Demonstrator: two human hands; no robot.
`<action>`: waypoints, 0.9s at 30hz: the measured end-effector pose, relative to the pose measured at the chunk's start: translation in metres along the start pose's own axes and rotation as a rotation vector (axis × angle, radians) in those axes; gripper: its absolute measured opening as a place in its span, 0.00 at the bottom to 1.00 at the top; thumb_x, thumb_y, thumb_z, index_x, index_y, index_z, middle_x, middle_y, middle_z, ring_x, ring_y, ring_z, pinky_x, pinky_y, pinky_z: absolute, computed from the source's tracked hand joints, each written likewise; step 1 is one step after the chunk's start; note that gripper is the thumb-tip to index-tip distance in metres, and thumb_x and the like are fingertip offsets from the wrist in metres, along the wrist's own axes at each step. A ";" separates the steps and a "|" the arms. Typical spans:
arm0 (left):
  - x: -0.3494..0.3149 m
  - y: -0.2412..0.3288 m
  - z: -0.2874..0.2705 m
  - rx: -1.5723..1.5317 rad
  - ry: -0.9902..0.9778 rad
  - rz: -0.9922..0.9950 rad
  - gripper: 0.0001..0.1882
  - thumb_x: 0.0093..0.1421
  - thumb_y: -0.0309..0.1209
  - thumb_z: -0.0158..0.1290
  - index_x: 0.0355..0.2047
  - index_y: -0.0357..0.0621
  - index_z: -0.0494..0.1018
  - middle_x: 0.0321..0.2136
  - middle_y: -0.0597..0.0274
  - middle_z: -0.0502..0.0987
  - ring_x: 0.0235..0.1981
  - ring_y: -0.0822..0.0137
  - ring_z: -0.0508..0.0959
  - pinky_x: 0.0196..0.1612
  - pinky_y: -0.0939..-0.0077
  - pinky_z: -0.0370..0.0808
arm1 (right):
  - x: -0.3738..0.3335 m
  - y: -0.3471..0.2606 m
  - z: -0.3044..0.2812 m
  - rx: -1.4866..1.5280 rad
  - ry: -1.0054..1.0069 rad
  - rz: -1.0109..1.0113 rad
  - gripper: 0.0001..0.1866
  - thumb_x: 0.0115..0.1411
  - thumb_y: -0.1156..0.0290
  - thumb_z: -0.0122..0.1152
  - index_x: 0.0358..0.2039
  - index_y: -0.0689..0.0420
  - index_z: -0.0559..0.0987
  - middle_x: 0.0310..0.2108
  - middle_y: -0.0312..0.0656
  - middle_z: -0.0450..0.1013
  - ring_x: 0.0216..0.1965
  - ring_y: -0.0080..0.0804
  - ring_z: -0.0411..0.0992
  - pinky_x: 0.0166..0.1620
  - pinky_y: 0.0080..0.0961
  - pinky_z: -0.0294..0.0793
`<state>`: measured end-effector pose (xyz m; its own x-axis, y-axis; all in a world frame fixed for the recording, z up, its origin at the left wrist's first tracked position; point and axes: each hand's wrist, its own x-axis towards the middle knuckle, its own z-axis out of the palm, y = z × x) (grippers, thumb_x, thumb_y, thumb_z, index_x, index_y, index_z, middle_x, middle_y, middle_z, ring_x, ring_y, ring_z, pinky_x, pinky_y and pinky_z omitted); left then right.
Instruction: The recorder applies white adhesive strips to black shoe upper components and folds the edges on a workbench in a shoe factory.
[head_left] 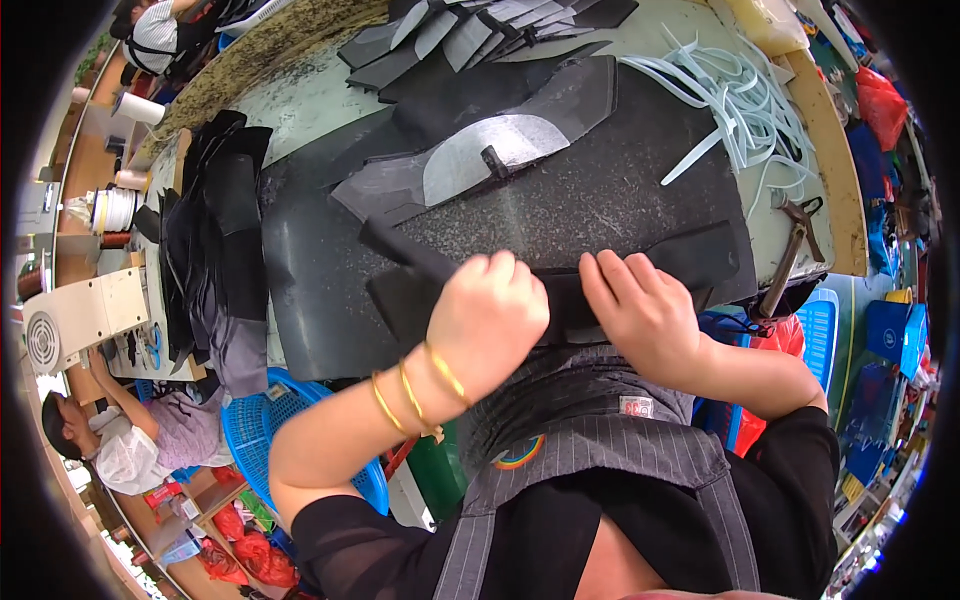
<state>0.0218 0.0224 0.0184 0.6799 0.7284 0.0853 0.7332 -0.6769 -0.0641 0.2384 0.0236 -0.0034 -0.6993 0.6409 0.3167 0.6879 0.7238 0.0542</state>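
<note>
Near the front edge of the dark work mat (pixel 330 300) lies a long black piece of sheet material (pixel 700 258), leather-like and partly folded. My left hand (pixel 490 310), three gold bangles on its wrist, is closed in a fist on its left part, with a black strip-like end (pixel 405 248) sticking out beyond the knuckles. My right hand (pixel 640 315) grips the same piece farther right, fingers together and bent over it, thumb hidden. Just beyond my hands rests a flat black and grey cut piece (pixel 495 155) with a silvery half-round patch and a small dark tab.
Black and grey cut pieces (pixel 470 35) are piled at the back. Pale blue strips (pixel 735 100) tangle at the back right, above a hammer (pixel 790 255). Dark pieces (pixel 215 220) hang in a stack at left, above a blue basket (pixel 250 430). Another person (pixel 130 440) sits at left.
</note>
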 end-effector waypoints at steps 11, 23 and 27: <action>-0.022 0.017 0.020 0.034 0.228 0.017 0.16 0.47 0.25 0.58 0.37 0.33 0.82 0.35 0.55 0.82 0.31 0.67 0.78 0.28 0.82 0.74 | 0.003 0.012 0.003 0.055 -0.021 -0.379 0.21 0.43 0.69 0.61 0.39 0.66 0.82 0.38 0.41 0.74 0.43 0.34 0.73 0.45 0.27 0.77; -0.037 0.005 0.024 -0.864 0.100 -0.082 0.14 0.50 0.25 0.62 0.38 0.33 0.79 0.44 0.58 0.78 0.50 0.54 0.77 0.52 0.65 0.78 | 0.008 0.009 -0.002 0.501 -0.189 -0.135 0.17 0.44 0.73 0.64 0.38 0.58 0.82 0.38 0.35 0.78 0.41 0.32 0.76 0.30 0.24 0.78; -0.037 0.020 0.020 -0.518 0.104 -0.006 0.14 0.50 0.27 0.61 0.37 0.36 0.81 0.44 0.60 0.79 0.51 0.56 0.77 0.53 0.65 0.78 | 0.008 0.010 0.002 0.480 -0.187 -0.167 0.12 0.46 0.70 0.62 0.33 0.56 0.79 0.33 0.33 0.71 0.41 0.32 0.73 0.30 0.26 0.79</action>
<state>0.0117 -0.0158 -0.0061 0.6516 0.7359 0.1840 0.6179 -0.6556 0.4340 0.2398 0.0365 -0.0026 -0.8443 0.5098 0.1649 0.4287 0.8274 -0.3629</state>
